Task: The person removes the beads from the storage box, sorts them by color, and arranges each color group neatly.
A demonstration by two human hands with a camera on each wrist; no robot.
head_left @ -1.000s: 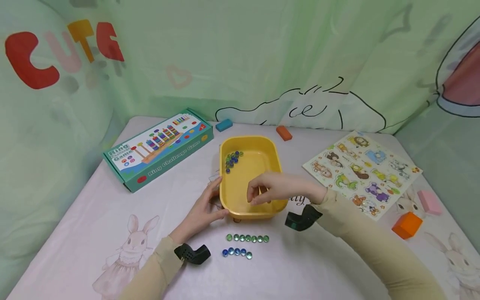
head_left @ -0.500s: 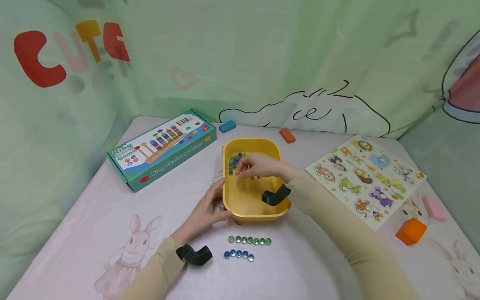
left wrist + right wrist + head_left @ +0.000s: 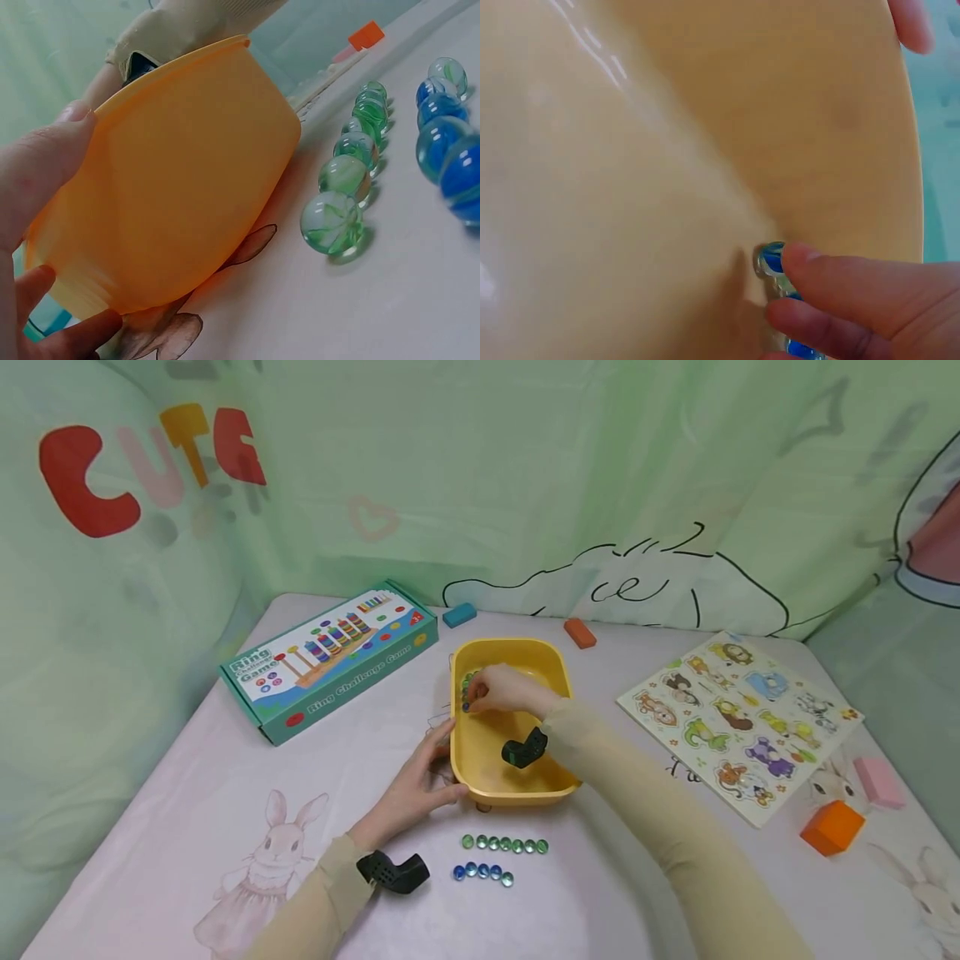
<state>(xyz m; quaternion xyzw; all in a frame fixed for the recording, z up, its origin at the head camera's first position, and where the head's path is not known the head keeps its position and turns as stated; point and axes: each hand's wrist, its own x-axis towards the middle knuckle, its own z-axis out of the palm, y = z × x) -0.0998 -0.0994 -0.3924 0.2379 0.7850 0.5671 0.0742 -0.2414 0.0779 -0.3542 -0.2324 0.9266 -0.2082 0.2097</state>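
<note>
A yellow plastic basin (image 3: 517, 795) stands mid-table. My left hand (image 3: 411, 783) holds its near left corner, thumb at the rim and fingers against the outer wall in the left wrist view. My right hand (image 3: 510, 687) reaches inside, at the left wall, over several glass marbles (image 3: 467, 680) that it partly hides. In the right wrist view the thumb touches a blue marble (image 3: 768, 259), while the index fingertip sits apart from the thumb. In front of the basin lie a row of green marbles (image 3: 506, 844) and a row of mostly blue marbles (image 3: 483, 872).
A green Ring Challenge Game box (image 3: 330, 660) lies at the back left. Blue (image 3: 459, 615) and orange-red (image 3: 580, 633) blocks lie behind the basin. To the right are an animal puzzle board (image 3: 738, 727), an orange block (image 3: 832, 827) and a pink block (image 3: 879, 782).
My right hand has moved left and away from me inside the basin, down to the marbles at its left wall. My left hand stays on the basin's corner. The view has shifted slightly.
</note>
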